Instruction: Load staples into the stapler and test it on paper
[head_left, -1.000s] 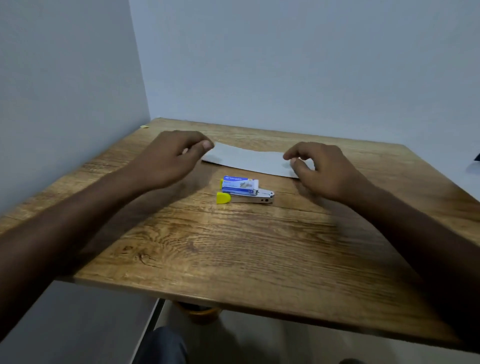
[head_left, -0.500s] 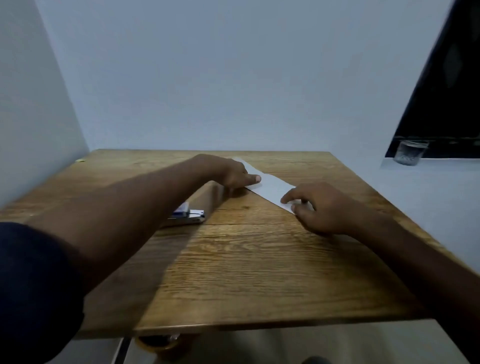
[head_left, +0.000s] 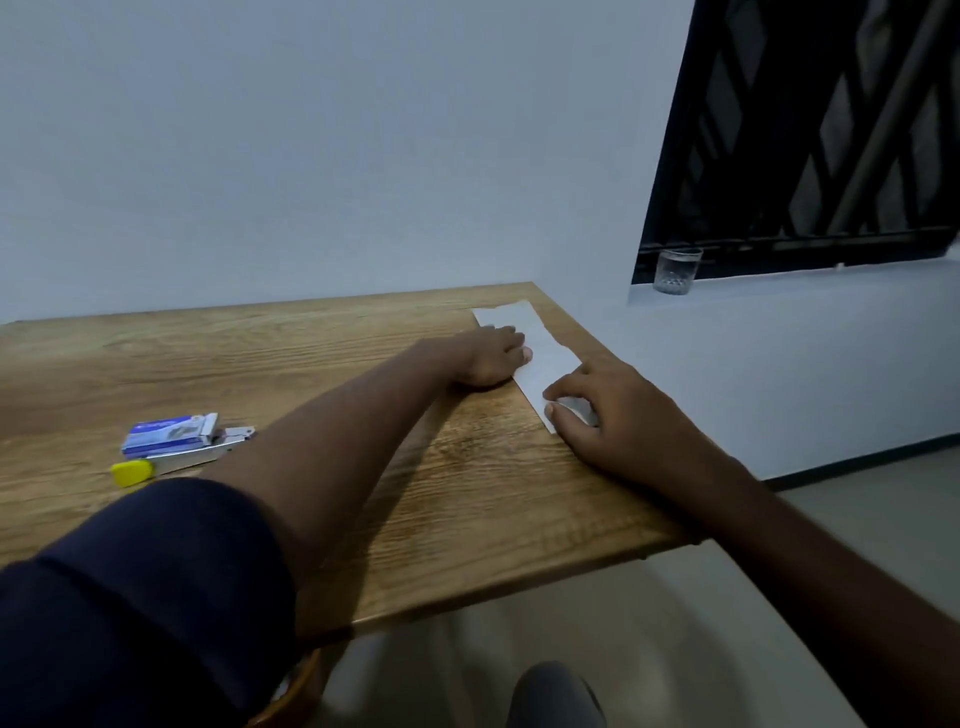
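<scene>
A white strip of paper (head_left: 543, 345) lies along the right edge of the wooden table (head_left: 291, 353). My left hand (head_left: 485, 358) reaches across and presses its fingers on the strip's left side. My right hand (head_left: 610, 418) pinches the strip's near end, fingers curled over it. Far to the left lies a small metal stapler (head_left: 195, 456) with a yellow end (head_left: 132, 473). A blue box of staples (head_left: 169, 434) sits against the stapler's far side. Neither hand touches them.
A drinking glass (head_left: 676, 270) stands on the window sill at the right, below a dark window grille (head_left: 831, 130). The table's right edge is just beside the paper. White walls close the back. My knee (head_left: 556, 696) shows below the table's front edge.
The view has swung to the right. The paper has slid with both hands from the table's middle to its right edge. The stapler and box have stayed in place.
</scene>
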